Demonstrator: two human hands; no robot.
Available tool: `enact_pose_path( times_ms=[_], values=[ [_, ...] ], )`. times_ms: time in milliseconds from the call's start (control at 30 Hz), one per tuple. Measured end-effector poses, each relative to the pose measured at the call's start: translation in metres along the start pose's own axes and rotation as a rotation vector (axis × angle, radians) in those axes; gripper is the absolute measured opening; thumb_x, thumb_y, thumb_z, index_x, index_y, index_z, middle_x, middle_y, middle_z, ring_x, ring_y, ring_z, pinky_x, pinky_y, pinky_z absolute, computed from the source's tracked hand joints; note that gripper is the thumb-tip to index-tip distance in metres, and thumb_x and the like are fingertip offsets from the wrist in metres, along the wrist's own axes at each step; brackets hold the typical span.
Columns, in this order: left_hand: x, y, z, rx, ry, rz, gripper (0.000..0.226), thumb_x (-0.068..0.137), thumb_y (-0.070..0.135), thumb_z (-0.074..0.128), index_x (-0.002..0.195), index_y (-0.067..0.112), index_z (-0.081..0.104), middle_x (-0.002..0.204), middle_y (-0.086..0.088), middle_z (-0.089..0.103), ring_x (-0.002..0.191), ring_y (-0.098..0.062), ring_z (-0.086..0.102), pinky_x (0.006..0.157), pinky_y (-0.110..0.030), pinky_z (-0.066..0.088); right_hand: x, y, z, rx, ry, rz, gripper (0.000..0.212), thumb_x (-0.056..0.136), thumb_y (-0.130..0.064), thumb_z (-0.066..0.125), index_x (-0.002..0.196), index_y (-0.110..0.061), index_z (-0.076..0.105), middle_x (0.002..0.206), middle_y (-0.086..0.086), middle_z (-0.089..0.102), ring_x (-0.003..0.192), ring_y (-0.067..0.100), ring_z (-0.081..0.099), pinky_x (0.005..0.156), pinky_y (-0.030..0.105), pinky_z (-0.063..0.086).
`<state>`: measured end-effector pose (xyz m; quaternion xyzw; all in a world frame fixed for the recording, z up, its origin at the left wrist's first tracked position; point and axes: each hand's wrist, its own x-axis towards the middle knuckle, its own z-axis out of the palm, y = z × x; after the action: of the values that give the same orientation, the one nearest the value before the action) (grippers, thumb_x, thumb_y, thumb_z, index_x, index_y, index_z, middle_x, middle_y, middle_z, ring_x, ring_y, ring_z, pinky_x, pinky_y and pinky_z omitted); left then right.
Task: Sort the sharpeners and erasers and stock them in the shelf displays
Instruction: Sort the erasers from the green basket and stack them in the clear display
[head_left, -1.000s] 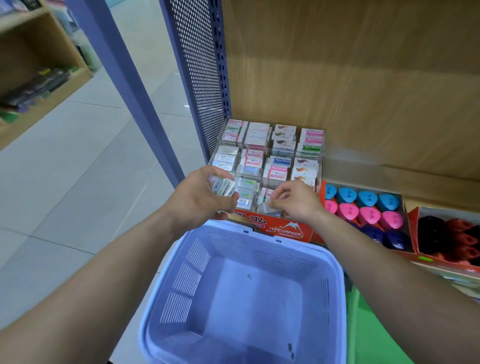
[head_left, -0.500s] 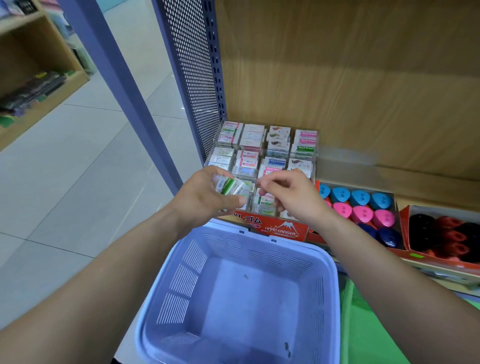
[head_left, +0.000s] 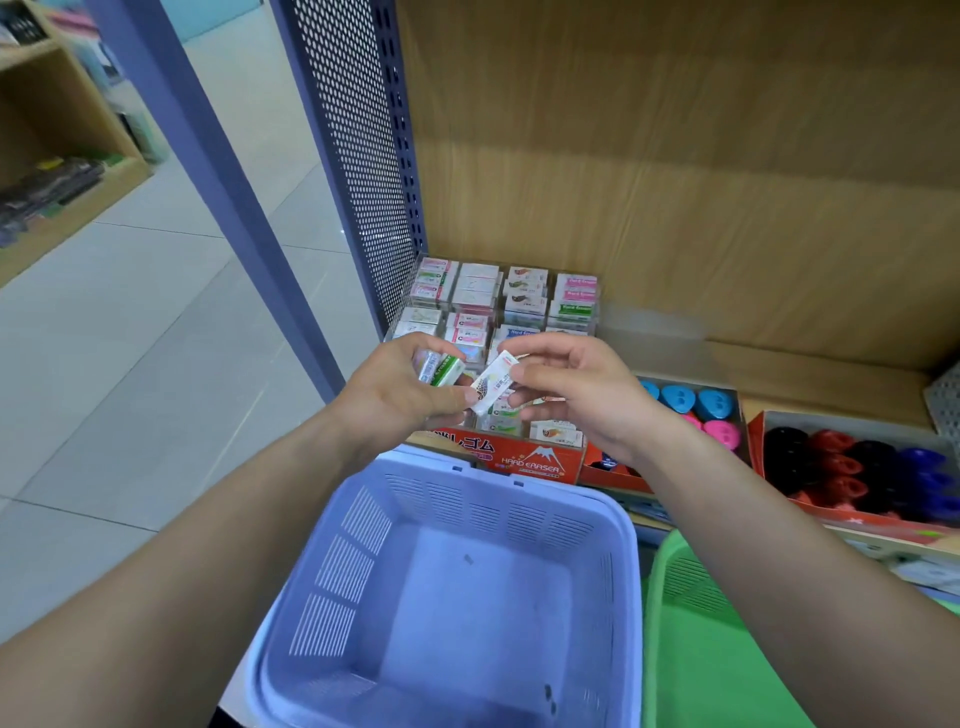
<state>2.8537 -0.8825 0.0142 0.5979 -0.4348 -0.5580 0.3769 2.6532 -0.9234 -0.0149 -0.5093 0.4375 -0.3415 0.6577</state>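
A person's left hand (head_left: 395, 389) is gripping green-and-white erasers (head_left: 442, 370) while the right hand (head_left: 576, 389), just beside it, is pinching a white eraser (head_left: 492, 387) in front of the eraser display (head_left: 524, 304), a lilac basket (head_left: 358, 566) sitting below both.

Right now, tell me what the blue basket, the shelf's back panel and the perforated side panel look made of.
Blue basket: moulded plastic, semi-matte; thin slotted walls and a rounded rim.
Back panel: wood-grain board, probably laminate, satin; grain streaks with a soft glare.
Perforated side panel: likely painted sheet metal, matte blue-grey; regular punched holes.
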Motion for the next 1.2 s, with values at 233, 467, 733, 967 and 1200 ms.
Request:
enact_pose_path(
  times_ms=[233,467,733,967,1200],
  values=[
    [0.001,0.001,0.002,-0.01,0.01,-0.005,0.033,0.079,-0.008,0.078,0.102,0.012,0.063,0.117,-0.012,0.069,0.082,-0.022,0.076,0.065,-0.027,0.061,0.001,0.002,0.002,0.049,-0.027,0.022,0.031,0.09,-0.003,0.071,0.12,-0.006,0.066,0.105,0.021,0.072,0.082,0.022,0.073,0.07,0.027,0.059],
    [0.001,0.0,0.002,0.036,0.001,-0.012,0.033,0.082,-0.005,0.077,0.105,0.013,0.061,0.113,-0.014,0.07,0.076,-0.021,0.076,0.061,-0.026,0.06,0.003,0.005,0.006,0.199,-0.024,0.077,0.02,0.101,-0.007,0.056,0.118,-0.006,0.066,0.107,0.015,0.073,0.089,0.027,0.074,0.073,0.039,0.063],
    [0.005,-0.007,-0.003,0.3,0.046,0.023,0.028,0.088,0.013,0.077,0.11,0.019,0.062,0.116,-0.007,0.063,0.049,-0.005,0.056,0.047,-0.019,0.047,0.008,0.018,-0.037,-0.046,0.206,0.068,0.021,0.095,-0.005,0.067,0.115,-0.011,0.068,0.1,0.012,0.07,0.071,0.018,0.069,0.067,0.028,0.06],
    [0.008,-0.012,-0.003,0.368,0.023,0.034,0.026,0.09,0.014,0.075,0.111,0.02,0.062,0.124,-0.006,0.061,0.052,-0.005,0.057,0.049,-0.021,0.048,0.012,0.034,-0.068,-0.02,0.19,0.141,0.037,0.091,0.009,0.064,0.118,-0.016,0.068,0.112,0.019,0.068,0.095,0.03,0.075,0.082,0.034,0.062],
    [0.015,-0.017,0.002,0.386,0.001,0.013,0.028,0.089,0.015,0.076,0.111,0.021,0.06,0.1,0.002,0.065,0.055,-0.006,0.058,0.051,-0.022,0.05,0.022,0.04,-0.079,-0.302,0.255,0.126,0.019,0.089,-0.008,0.074,0.106,-0.01,0.065,0.087,0.011,0.073,0.063,0.021,0.064,0.061,0.037,0.05]
  ],
)
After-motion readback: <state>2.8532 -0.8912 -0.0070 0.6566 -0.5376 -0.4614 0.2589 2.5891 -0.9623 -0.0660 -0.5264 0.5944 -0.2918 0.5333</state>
